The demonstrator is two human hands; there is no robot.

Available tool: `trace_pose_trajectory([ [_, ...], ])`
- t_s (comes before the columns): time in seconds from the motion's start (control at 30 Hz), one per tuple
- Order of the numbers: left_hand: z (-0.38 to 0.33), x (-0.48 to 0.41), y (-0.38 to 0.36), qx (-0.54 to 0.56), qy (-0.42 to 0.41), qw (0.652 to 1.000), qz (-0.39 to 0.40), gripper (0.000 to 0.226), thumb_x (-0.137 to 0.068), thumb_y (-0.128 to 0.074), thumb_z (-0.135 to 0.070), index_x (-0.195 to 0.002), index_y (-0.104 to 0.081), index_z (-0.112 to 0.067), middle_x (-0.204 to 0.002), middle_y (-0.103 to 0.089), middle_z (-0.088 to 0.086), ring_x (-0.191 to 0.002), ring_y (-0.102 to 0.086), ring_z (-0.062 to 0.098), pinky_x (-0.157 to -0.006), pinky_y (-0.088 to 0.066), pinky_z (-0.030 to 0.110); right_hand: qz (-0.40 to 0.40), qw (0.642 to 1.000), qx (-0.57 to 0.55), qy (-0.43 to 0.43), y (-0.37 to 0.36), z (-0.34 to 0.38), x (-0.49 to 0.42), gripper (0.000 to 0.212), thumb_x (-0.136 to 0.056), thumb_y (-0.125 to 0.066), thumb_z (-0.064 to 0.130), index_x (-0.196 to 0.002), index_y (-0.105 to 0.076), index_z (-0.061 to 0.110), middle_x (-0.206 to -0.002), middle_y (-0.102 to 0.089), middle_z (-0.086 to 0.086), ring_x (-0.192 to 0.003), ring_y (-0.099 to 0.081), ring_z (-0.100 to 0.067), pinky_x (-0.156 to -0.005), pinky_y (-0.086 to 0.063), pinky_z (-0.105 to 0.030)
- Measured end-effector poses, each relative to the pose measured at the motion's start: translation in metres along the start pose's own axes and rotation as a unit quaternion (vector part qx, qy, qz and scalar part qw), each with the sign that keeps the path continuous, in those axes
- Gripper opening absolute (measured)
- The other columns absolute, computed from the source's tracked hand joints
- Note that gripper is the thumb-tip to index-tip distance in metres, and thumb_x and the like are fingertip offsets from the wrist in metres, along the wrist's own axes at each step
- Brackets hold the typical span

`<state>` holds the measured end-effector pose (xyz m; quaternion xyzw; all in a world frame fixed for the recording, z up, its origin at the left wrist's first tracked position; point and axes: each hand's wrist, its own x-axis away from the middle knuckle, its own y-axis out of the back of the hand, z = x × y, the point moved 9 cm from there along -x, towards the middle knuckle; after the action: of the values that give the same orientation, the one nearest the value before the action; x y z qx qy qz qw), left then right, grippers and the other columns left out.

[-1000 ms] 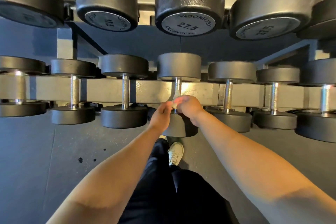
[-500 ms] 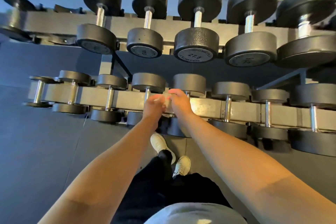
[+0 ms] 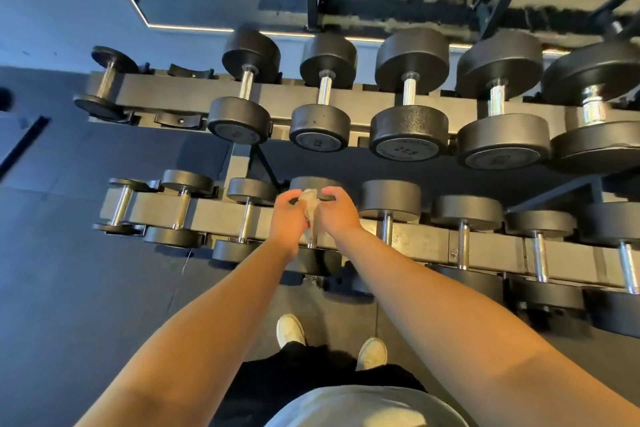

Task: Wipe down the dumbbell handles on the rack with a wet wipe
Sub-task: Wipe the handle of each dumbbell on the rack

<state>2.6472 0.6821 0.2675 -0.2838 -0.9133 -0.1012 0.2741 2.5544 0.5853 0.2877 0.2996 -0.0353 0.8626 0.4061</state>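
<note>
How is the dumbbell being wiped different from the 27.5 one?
The dumbbell being wiped sits on the lower rail, the 27.5 dumbbell on the upper rail. Its heads look smaller than the 27.5 dumbbell's. A wet wipe covers part of its handle; the 27.5 dumbbell's handle is bare. Both have black heads and shiny handles.

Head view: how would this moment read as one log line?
task: wiping handles | left hand, right hand: both grip wet wipe | place: at dumbbell handle, lower rack
</note>
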Motion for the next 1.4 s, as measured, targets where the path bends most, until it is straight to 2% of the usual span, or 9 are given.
trace_pose_trajectory([
  [0.1,-0.021,-0.019,0.026,-0.034,-0.039,0.999,-0.007,0.021,-0.093,-0.058,-0.020,-0.113,-0.065,-0.017,-0.107,-0.070,0.012,-0.087,-0.066,0.017,-0.066,-0.052,0.030,-0.020,0.999,-0.002,0.040,-0.022,0.023,-0.004,0.033,-0.093,-0.056,0.003,-0.123,-0.059,0.015,-0.113,-0.058,0.001,-0.108,-0.059,-0.020,-0.079,-0.048,-0.024],
  [0.27,-0.039,-0.055,0.062,-0.079,-0.049,0.995,-0.030,0.025,-0.089,-0.061,-0.016,-0.114,-0.060,-0.012,-0.100,-0.067,0.015,-0.075,-0.061,0.016,-0.053,-0.047,0.023,-0.068,0.995,0.000,0.076,-0.048,0.055,-0.018,0.021,-0.096,-0.055,0.007,-0.109,-0.065,0.021,-0.107,-0.062,0.003,-0.103,-0.059,-0.016,-0.093,-0.052,-0.033],
  [0.43,-0.064,-0.071,0.073,-0.124,-0.079,0.989,-0.026,0.026,-0.094,-0.055,-0.007,-0.116,-0.051,-0.018,-0.101,-0.059,0.006,-0.082,-0.057,0.014,-0.062,-0.046,0.022,-0.086,0.992,-0.057,0.077,-0.062,0.078,-0.031,0.026,-0.095,-0.052,0.003,-0.109,-0.067,0.019,-0.106,-0.062,0.004,-0.102,-0.059,-0.015,-0.089,-0.052,-0.031],
  [0.57,-0.099,-0.076,0.082,-0.211,-0.175,0.956,-0.107,0.030,-0.093,-0.060,-0.006,-0.109,-0.051,-0.030,-0.120,-0.048,0.002,-0.109,-0.046,0.020,-0.090,-0.041,0.030,-0.120,0.987,-0.087,0.061,-0.064,0.086,-0.048,0.025,-0.096,-0.053,0.007,-0.107,-0.067,0.023,-0.109,-0.064,0.002,-0.103,-0.060,-0.016,-0.084,-0.052,-0.028],
  [0.67,-0.121,-0.084,0.065,-0.199,-0.258,0.944,-0.045,0.025,-0.097,-0.055,-0.009,-0.109,-0.053,-0.030,-0.118,-0.052,0.001,-0.108,-0.052,0.017,-0.093,-0.047,0.034,-0.156,0.981,-0.096,0.058,-0.058,0.090,-0.061,0.022,-0.096,-0.055,0.010,-0.097,-0.066,0.029,-0.104,-0.066,0.002,-0.101,-0.062,-0.017,-0.092,-0.056,-0.037],
  [0.77,-0.126,-0.095,0.038,-0.166,-0.232,0.956,0.068,0.020,-0.104,-0.051,-0.016,-0.121,-0.058,-0.024,-0.114,-0.061,-0.003,-0.102,-0.061,0.011,-0.086,-0.051,0.028,-0.160,0.977,-0.129,0.053,-0.050,0.098,-0.077,0.016,-0.097,-0.058,0.015,-0.094,-0.069,0.026,-0.097,-0.066,0.003,-0.096,-0.062,-0.017,-0.088,-0.057,-0.039],
  [0.9,-0.127,-0.116,0.009,-0.185,-0.173,0.961,0.113,0.029,-0.104,-0.052,-0.029,-0.134,-0.051,-0.030,-0.114,-0.065,-0.005,-0.101,-0.063,0.007,-0.075,-0.047,0.017,-0.140,0.972,-0.187,0.028,-0.042,0.111,-0.106,0.020,-0.097,-0.055,0.013,-0.103,-0.073,0.018,-0.097,-0.064,-0.001,-0.094,-0.063,-0.020,-0.085,-0.059,-0.042],
  [1.07,-0.158,-0.154,-0.016,-0.217,-0.179,0.956,0.086,0.021,-0.101,-0.055,-0.019,-0.117,-0.060,-0.032,-0.092,-0.066,-0.005,-0.079,-0.061,0.007,-0.060,-0.047,0.012,-0.138,0.977,-0.144,0.078,-0.022,0.141,-0.149,0.021,-0.097,-0.053,0.009,-0.089,-0.072,0.013,-0.087,-0.065,0.002,-0.082,-0.060,-0.009,-0.069,-0.049,-0.021],
  [1.4,-0.207,-0.226,-0.057,-0.307,-0.205,0.929,-0.003,0.020,-0.105,-0.048,-0.015,-0.105,-0.067,-0.018,-0.089,-0.063,-0.006,-0.073,-0.058,0.001,-0.053,-0.042,0.006,-0.185,0.978,0.000,0.093,0.016,0.155,-0.235,0.020,-0.098,-0.052,0.021,-0.088,-0.070,0.022,-0.092,-0.068,0.003,-0.092,-0.063,-0.018,-0.087,-0.053,-0.039],
])
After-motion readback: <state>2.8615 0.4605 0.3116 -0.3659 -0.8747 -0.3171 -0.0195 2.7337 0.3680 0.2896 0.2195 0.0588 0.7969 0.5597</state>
